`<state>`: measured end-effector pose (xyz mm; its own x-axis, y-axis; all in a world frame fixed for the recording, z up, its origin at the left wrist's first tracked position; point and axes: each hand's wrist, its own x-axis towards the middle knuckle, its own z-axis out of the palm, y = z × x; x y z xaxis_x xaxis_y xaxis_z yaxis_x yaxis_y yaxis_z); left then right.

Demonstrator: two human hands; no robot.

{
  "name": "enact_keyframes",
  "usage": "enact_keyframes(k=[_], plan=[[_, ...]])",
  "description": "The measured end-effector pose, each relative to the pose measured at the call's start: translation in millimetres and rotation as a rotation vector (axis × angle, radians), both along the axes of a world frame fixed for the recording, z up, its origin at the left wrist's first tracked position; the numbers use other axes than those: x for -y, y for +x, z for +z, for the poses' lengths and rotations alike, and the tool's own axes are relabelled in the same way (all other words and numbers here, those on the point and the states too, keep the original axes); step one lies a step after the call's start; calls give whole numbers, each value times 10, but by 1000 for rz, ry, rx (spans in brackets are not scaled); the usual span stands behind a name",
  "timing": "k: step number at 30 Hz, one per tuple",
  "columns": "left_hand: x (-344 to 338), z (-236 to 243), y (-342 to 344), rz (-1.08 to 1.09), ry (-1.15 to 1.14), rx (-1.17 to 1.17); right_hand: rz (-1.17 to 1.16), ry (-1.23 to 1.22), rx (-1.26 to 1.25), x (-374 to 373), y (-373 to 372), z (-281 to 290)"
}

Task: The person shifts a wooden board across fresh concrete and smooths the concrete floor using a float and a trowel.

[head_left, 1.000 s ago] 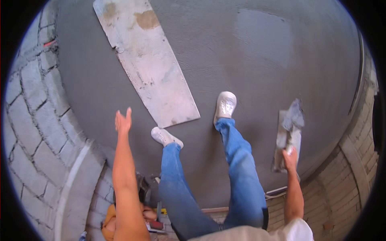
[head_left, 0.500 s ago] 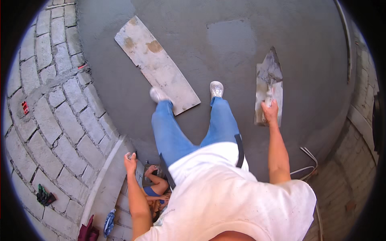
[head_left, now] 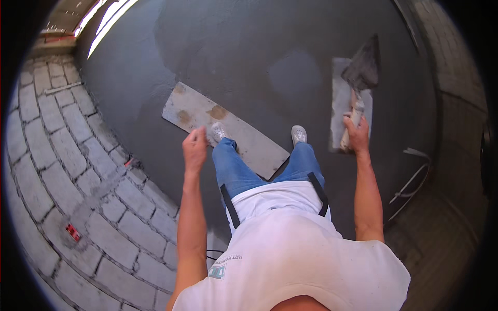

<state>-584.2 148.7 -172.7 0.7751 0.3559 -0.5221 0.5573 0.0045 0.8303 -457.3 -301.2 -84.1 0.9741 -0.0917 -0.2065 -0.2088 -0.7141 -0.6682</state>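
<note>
My right hand (head_left: 356,133) grips tools at the right: a pale rectangular float (head_left: 340,78) with a dark pointed trowel (head_left: 365,65) lying over it, handles together under my fingers. My left hand (head_left: 195,147) is raised by my left leg, fingers curled and slightly blurred; whether anything is in them I cannot make out. A long pale board (head_left: 254,147) with brown stains lies diagonally on smooth grey wet-looking concrete (head_left: 124,98). My left shoe (head_left: 220,132) is on the board, my right shoe (head_left: 299,133) on the concrete just beyond its edge.
A block wall (head_left: 62,155) with a small red object (head_left: 73,232) curves along the left. Bright openings (head_left: 109,20) show at the upper left. At the right stand a darker wall (head_left: 456,155) and pale looped strips or cables (head_left: 415,181).
My left foot has stepped onto the board. My left hand has risen from low at the left, fingers now curled rather than spread. My right hand still holds the float and trowel, lifted higher. The view has shifted.
</note>
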Motion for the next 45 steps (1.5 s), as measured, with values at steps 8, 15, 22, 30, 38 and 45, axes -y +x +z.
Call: enact_keyframes(k=[8,15,22,30,38,45], plan=[[283,1019,365,-626,-445,80,-75,408,-11,-2269,-397,-541],[135,1290,564,-831,-257,23,41,604,-27,-2799,-310,-45],[863,1508,666,-467,-563,188,254,567,91,-2149,-170,297],[90,1524,1097,-401,-531,207,-88,70,123,-752,-792,-120],[-1524,610,1443,-282,-247,-72,-887,-240,-316,-524,-2635,-369],[-2058,131,1805,-343,-163,-310,-1224,-364,-521,-1537,-3788,-619]])
